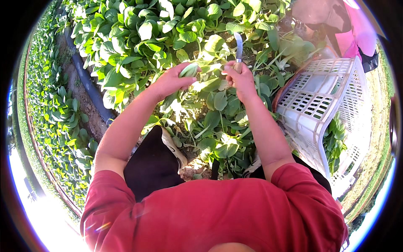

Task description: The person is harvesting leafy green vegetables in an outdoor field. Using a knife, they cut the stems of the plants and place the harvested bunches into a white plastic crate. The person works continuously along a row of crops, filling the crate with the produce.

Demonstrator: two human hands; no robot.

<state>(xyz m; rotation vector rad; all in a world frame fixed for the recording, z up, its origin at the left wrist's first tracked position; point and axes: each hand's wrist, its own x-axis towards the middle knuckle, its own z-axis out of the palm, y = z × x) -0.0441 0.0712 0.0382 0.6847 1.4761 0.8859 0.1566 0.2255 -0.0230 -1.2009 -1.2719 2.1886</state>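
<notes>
My right hand (243, 82) is closed around the wooden handle of a small knife (239, 47), its curved blade pointing up and away from me. Just to the left, my left hand (171, 80) has its fingers and thumb about a pale green leafy vegetable (189, 70); the hand covers part of the plant. Cut leaves and stalks (220, 100) lie on the soil beneath and between both hands. Beyond the left hand stand dense leafy greens (126, 53), still rooted.
A white perforated plastic crate (315, 94) with greens (335, 141) inside stands tilted at my right. Behind it is another person in pink clothing (359, 31). A dark hose (85, 75) runs along the soil furrow at left, with another planted bed (56, 132) past it.
</notes>
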